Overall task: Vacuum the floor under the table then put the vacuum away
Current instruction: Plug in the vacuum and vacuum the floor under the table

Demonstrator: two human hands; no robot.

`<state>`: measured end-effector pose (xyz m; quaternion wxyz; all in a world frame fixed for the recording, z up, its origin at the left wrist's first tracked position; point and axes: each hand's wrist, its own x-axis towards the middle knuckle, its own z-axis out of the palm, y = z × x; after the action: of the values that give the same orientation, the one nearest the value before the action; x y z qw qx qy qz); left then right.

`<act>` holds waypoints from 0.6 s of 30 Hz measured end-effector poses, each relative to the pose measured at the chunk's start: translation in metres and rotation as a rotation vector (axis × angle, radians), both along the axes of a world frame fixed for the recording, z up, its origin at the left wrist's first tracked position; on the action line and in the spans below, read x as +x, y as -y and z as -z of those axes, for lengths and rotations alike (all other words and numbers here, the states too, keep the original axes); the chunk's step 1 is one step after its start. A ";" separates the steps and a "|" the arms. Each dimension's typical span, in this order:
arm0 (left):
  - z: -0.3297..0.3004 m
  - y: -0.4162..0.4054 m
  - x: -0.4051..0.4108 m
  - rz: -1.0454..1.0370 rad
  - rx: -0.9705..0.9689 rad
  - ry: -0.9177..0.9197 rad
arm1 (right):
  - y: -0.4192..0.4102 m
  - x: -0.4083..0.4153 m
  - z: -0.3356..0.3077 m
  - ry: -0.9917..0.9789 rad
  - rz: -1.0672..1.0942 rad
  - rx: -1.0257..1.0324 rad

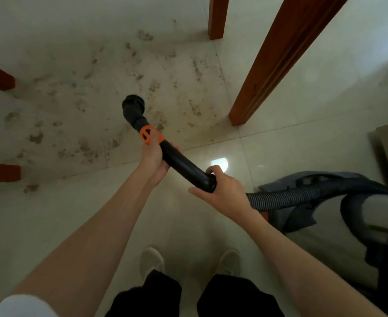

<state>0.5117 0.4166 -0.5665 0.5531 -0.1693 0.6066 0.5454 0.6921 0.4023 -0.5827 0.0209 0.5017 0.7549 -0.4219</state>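
You are still vacuuming: the glossy pale tiled floor (78, 213) between the red-brown wooden legs (277, 65) is carrying gritty dirt smears (83, 145), so next you are sweeping the rigid black wand (181, 163), left hand (153, 156) and right hand (222, 191) both gripping it, its round brush head (133, 104) hanging over them.

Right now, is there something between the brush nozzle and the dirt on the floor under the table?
Nothing visible. The brush nozzle points at bare tile with dirt patches all around it. The wooden table legs stand to the sides, off its path.
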 end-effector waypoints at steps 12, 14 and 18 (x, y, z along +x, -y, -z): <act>0.143 0.002 0.015 0.346 0.008 -0.169 | -0.010 -0.017 0.137 -0.095 -0.009 -0.195; 0.159 0.003 0.023 0.426 0.005 -0.146 | -0.012 -0.027 0.150 -0.134 0.008 -0.190; 0.185 0.000 0.017 0.596 -0.019 -0.190 | -0.006 -0.026 0.172 -0.226 0.151 -0.329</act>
<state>0.5283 0.4169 -0.7510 0.6280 0.0624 0.6835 0.3668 0.6663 0.4080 -0.7544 -0.0138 0.4962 0.6336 -0.5934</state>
